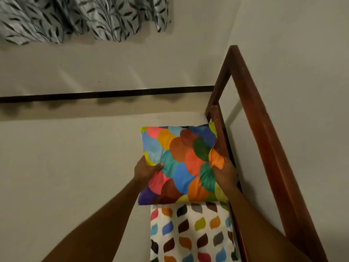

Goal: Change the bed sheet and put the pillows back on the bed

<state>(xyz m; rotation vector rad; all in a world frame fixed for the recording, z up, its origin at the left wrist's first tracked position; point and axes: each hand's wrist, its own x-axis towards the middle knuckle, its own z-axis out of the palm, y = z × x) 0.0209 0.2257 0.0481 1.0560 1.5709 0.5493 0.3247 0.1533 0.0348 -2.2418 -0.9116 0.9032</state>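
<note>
A square pillow (181, 163) with bright overlapping colour patches lies at the head of the bed against the wooden headboard (264, 129). My left hand (146, 168) grips its left edge and my right hand (224, 173) grips its right edge. Nearer to me lies a white pillow (190, 233) with coloured leaf shapes, its far edge under the colourful pillow. A plain pale bed sheet (66, 176) covers the mattress to the left.
The dark red-brown headboard frame runs along the right side, with a wall behind it. A dark rail (105, 94) marks the bed's far edge by the wall. A grey leaf-patterned curtain (81, 17) hangs at the top left.
</note>
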